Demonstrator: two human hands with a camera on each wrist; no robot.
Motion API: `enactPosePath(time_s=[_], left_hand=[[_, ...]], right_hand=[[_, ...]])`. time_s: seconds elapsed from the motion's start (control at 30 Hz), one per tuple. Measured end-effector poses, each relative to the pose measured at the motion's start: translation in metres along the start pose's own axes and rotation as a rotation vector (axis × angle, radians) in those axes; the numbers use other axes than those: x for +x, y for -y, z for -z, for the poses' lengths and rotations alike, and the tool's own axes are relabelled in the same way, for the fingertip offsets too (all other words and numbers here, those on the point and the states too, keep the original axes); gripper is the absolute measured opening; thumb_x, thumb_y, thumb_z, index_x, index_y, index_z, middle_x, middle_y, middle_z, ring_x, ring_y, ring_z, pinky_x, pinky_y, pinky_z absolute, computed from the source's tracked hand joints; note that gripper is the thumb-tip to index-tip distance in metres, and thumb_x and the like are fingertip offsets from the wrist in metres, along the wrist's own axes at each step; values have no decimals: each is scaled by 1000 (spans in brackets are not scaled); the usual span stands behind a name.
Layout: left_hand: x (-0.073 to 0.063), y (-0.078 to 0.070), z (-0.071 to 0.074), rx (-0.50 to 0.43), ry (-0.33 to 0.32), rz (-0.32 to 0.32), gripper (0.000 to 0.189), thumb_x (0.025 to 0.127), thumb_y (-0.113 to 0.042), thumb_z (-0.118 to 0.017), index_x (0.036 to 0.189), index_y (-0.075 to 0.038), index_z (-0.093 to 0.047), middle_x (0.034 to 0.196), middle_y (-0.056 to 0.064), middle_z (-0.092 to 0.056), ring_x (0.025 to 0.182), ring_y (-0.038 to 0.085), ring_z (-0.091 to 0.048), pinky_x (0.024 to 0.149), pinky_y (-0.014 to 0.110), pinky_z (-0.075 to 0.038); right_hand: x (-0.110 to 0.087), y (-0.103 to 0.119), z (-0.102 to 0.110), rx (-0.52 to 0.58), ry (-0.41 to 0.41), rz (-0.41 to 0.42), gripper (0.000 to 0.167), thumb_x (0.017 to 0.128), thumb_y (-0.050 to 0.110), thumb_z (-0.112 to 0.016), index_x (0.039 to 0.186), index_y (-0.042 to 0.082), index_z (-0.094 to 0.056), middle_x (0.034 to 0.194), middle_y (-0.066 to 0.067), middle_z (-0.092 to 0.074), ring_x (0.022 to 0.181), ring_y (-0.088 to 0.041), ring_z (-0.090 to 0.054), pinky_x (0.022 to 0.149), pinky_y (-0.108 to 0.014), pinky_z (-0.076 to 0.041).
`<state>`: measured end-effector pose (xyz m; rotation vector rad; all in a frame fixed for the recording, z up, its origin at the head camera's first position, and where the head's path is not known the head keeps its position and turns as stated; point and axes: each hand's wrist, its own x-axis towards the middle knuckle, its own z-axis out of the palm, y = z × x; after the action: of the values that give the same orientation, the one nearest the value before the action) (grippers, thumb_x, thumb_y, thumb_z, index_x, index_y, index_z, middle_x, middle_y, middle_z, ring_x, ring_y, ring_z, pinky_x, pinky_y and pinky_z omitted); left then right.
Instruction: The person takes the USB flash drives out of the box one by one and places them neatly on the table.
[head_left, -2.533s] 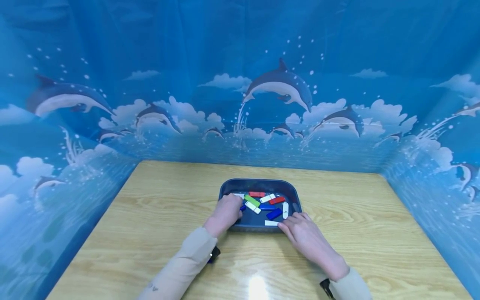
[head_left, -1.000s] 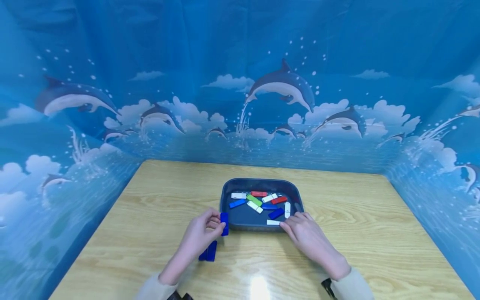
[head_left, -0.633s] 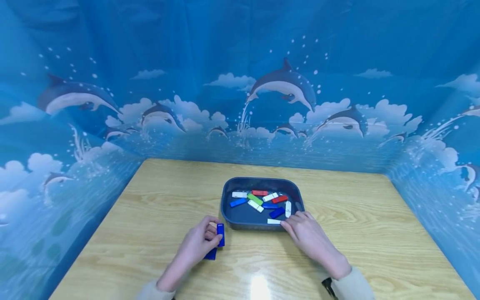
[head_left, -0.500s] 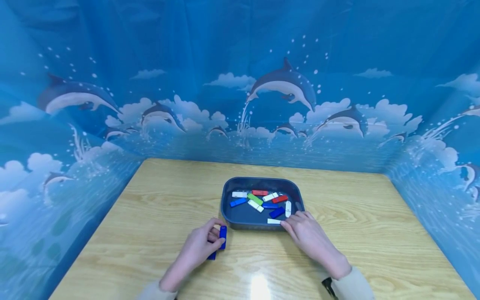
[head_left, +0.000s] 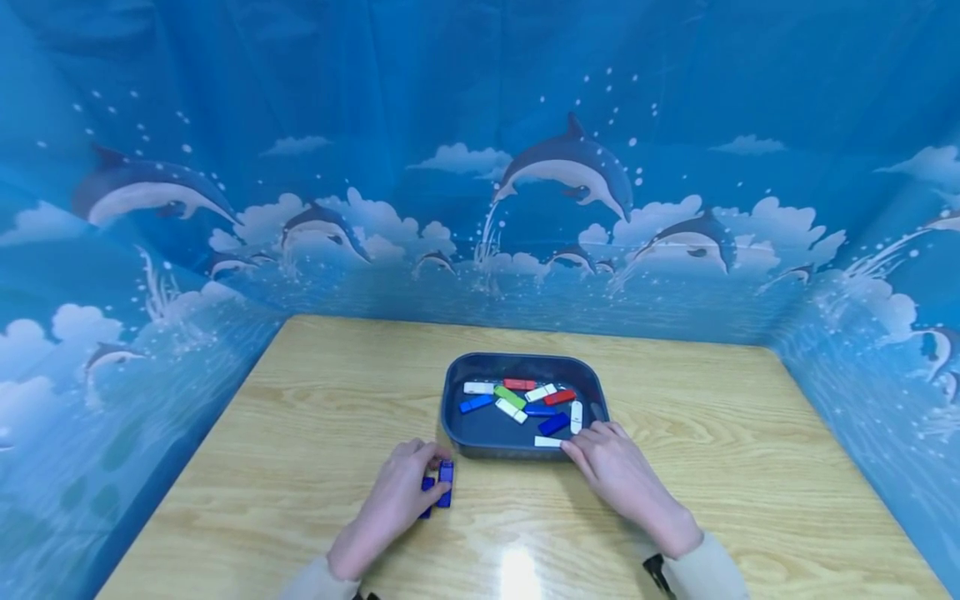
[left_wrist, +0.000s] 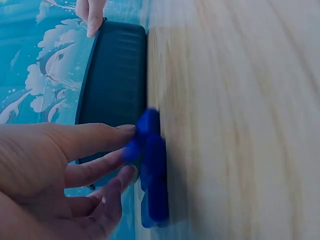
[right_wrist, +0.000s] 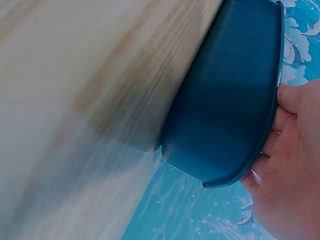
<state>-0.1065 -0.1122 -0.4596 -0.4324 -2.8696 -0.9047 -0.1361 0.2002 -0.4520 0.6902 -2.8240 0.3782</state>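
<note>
My left hand (head_left: 397, 492) pinches a blue USB flash drive (head_left: 446, 475) between thumb and fingers, at the tabletop just left of the tray's near corner. Right beside it lies another blue flash drive (head_left: 427, 502), partly hidden by the hand; in the left wrist view several blue flash drives (left_wrist: 156, 200) sit side by side in a row. My right hand (head_left: 626, 479) grips the near right rim of a dark blue tray (head_left: 480, 450), thumb outside and fingers over the edge in the right wrist view (right_wrist: 290, 145).
Inside the tray lie white, red, blue and lime-green flash drives, among them a green one (head_left: 510, 397) and a red one (head_left: 519, 384). The tray stands mid-way on a wood-grain table (head_left: 337, 375). A dolphin-printed curtain (head_left: 480, 167) encloses the back and sides.
My left hand has gone from inside the tray to the table at its left, carrying a blue flash drive and lowering it beside the other blue ones. The right hand stays on the rim.
</note>
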Motion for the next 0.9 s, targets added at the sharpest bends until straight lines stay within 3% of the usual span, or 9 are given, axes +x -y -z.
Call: enactPosePath(time_s=[0.27, 0.57, 0.63, 0.73, 0.9], left_hand=[[-2, 4, 1, 53, 43, -6, 37, 75, -28, -89, 105, -14, -73, 104, 4, -64, 96, 20, -52, 79, 37, -48], [-8, 7, 4, 37, 78, -12, 39, 72, -29, -91, 103, -14, -72, 107, 6, -63, 99, 24, -55, 84, 44, -52], [-8, 8, 5, 30, 51, -8, 35, 76, -28, -88, 104, -14, -72, 106, 5, -65, 99, 24, -56, 85, 44, -52], [-6, 10, 6, -13, -43, 9, 21, 85, -22, -82, 102, -14, -73, 102, 3, -68, 95, 22, -62, 83, 43, -53], [0, 16, 11, -172, -204, 61, 6, 93, -9, -71, 98, -11, -72, 92, 0, -72, 82, 15, -68, 75, 32, -57]], right_hand=[[-1, 0, 0, 2, -4, 5, 24, 103, 26, -58, 99, 10, -76, 95, -4, -75, 103, -27, -67, 105, -52, -44], [0, 0, 1, 2, 11, -7, 26, 104, 28, -57, 101, 11, -76, 96, -4, -75, 104, -26, -67, 106, -52, -43], [0, 0, 1, 3, 16, -9, 26, 104, 27, -57, 101, 11, -76, 96, -3, -75, 104, -25, -67, 106, -51, -43], [1, -1, 1, 3, 21, -12, 26, 104, 27, -57, 102, 11, -76, 97, -4, -75, 105, -26, -67, 106, -51, -43], [1, 0, 1, -4, 9, -2, 25, 104, 27, -57, 101, 11, -76, 96, -4, -75, 104, -26, -67, 105, -51, -44]])
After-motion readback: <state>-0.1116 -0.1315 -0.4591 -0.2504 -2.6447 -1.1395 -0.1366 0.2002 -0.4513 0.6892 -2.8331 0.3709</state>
